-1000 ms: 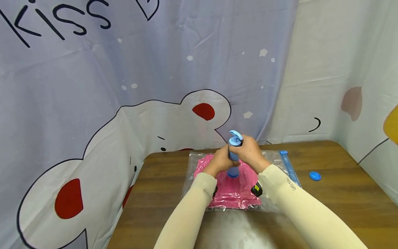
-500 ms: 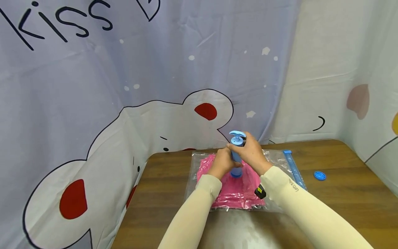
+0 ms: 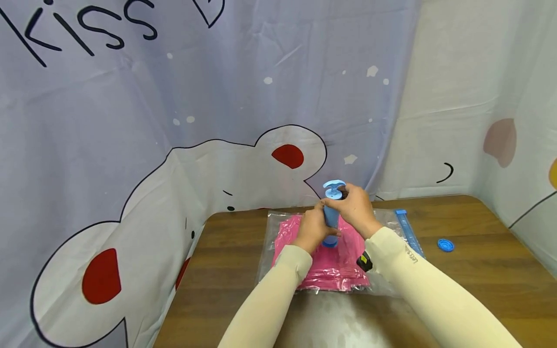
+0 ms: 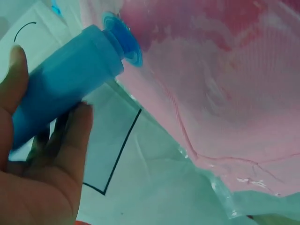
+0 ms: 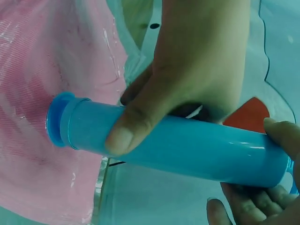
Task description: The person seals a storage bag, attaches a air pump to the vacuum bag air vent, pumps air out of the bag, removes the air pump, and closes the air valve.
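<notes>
A blue hand pump (image 3: 331,217) stands roughly upright on a clear storage bag (image 3: 271,241) that holds folded pink fabric (image 3: 326,270). My left hand (image 3: 312,226) grips the pump's barrel around its lower half, and the left wrist view shows its thumb and fingers on either side of the cylinder (image 4: 65,79). Higher up, my right hand (image 3: 358,210) holds the barrel near the top, just below the light blue handle (image 3: 334,184). At the pump's lower end, a round blue flange (image 5: 58,119) meets the bag over the pink fabric.
A round blue cap (image 3: 446,245) lies on the wooden table (image 3: 474,290) right of the bag. The bag's blue zip strip (image 3: 410,233) runs along its right edge. A printed curtain (image 3: 243,179) hangs directly behind the table.
The pump's handle has turned so it lies more crosswise to the view, and the right hand's fingers have shifted slightly at the top. The left hand keeps its grip on the barrel.
</notes>
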### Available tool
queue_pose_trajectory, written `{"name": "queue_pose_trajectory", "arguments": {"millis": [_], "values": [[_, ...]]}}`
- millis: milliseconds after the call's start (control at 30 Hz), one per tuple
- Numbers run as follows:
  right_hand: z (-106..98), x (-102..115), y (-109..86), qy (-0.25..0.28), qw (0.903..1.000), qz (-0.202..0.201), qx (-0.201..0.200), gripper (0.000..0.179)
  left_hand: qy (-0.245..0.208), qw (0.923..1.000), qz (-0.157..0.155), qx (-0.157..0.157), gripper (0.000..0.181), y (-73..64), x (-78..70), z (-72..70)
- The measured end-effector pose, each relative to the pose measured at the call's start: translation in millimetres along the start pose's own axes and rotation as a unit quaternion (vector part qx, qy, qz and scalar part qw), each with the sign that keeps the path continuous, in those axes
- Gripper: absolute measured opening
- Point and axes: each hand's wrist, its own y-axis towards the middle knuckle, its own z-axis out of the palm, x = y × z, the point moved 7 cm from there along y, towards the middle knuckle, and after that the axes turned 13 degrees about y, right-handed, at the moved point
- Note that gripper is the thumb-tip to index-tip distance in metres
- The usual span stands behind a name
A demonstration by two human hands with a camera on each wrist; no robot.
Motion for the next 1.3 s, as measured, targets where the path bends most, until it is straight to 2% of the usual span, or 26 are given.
{"name": "queue_pose_trajectory", "arguments": {"millis": [167, 300, 400, 533, 667, 733, 833, 1000, 1100, 1133, 1167, 1233, 1300], "values": [[-1, -4, 1.4, 0.023, 0.9989, 0.027, 0.030, 0.052, -0.049, 0.9963, 0.038, 0.059, 0.088, -0.7, 1.6, 1.3], [3, -2, 1.6, 0.006, 0.9987, 0.023, 0.045, 0.039, -0.065, 0.9931, 0.067, 0.071, 0.075, 0.4, 1.0, -0.9], [8, -1, 1.1, 0.004, 0.9984, 0.022, 0.053, 0.035, -0.046, 0.9939, 0.071, 0.071, 0.068, 0.2, 4.1, -0.7], [12, -1, -0.8, 0.004, 0.9980, 0.017, 0.061, 0.047, -0.015, 0.9956, 0.065, 0.065, 0.073, -1.6, 5.1, 0.8], [15, -5, -3.0, 0.002, 0.9983, 0.014, 0.056, 0.074, 0.031, 0.9978, 0.050, 0.031, 0.076, -3.7, 2.0, -0.2], [14, -4, -3.9, -0.003, 0.9992, 0.006, 0.040, 0.081, 0.055, 0.9975, 0.040, 0.016, 0.077, -4.3, 0.3, 0.0], [12, -1, -4.9, -0.015, 0.9997, -0.008, 0.015, 0.075, 0.082, 0.9964, 0.022, 0.003, 0.081, -4.4, -1.0, 1.8], [7, 2, -2.7, -0.041, 0.9989, -0.021, 0.003, 0.067, 0.073, 0.9973, -0.003, -0.005, 0.078, -5.0, 1.2, 4.9], [8, -11, 7.8, -0.044, 0.9984, -0.033, 0.012, 0.072, 0.062, 0.9981, -0.003, 0.001, 0.081, -5.3, 3.7, 5.1], [10, -32, 21.7, -0.021, 0.9981, -0.055, 0.019, 0.072, 0.057, 0.9983, -0.004, 0.008, 0.085, -5.5, 4.8, 4.6], [11, -38, 25.6, -0.018, 0.9977, -0.060, 0.026, 0.072, 0.053, 0.9984, -0.005, 0.019, 0.090, -5.7, 6.1, 4.5], [14, -46, 31.4, -0.003, 0.9970, -0.061, 0.046, 0.066, 0.049, 0.9979, -0.007, 0.043, 0.101, -5.9, 9.7, 5.2], [15, -41, 27.5, 0.009, 0.9968, -0.050, 0.062, 0.052, 0.043, 0.9971, -0.006, 0.064, 0.105, -5.7, 14.0, 6.4]]}}
